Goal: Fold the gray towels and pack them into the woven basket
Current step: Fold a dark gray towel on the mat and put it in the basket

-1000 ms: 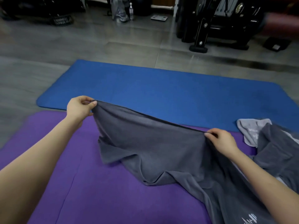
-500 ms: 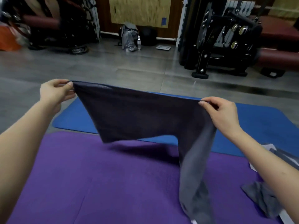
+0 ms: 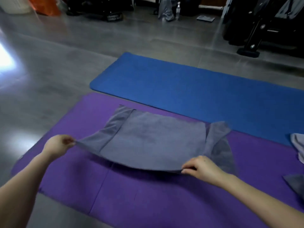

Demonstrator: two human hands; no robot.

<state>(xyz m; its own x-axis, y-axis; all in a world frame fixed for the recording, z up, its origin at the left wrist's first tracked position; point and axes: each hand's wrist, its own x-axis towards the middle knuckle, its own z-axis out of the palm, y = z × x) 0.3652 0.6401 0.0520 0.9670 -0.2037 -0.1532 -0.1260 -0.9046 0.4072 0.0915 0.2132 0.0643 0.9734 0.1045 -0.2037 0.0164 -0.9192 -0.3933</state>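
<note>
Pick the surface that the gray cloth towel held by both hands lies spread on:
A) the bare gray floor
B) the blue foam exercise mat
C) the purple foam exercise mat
C: the gray cloth towel lies spread on the purple foam exercise mat. The left hand and right hand pinch its near edge, and the blue foam exercise mat lies beyond it.

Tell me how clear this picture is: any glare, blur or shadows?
Head view: white glare blows out the floor at the left edge; the room is dim and the background soft; the gray towel, its near edge held up by left hand and right hand, shadows the purple mat.
</note>
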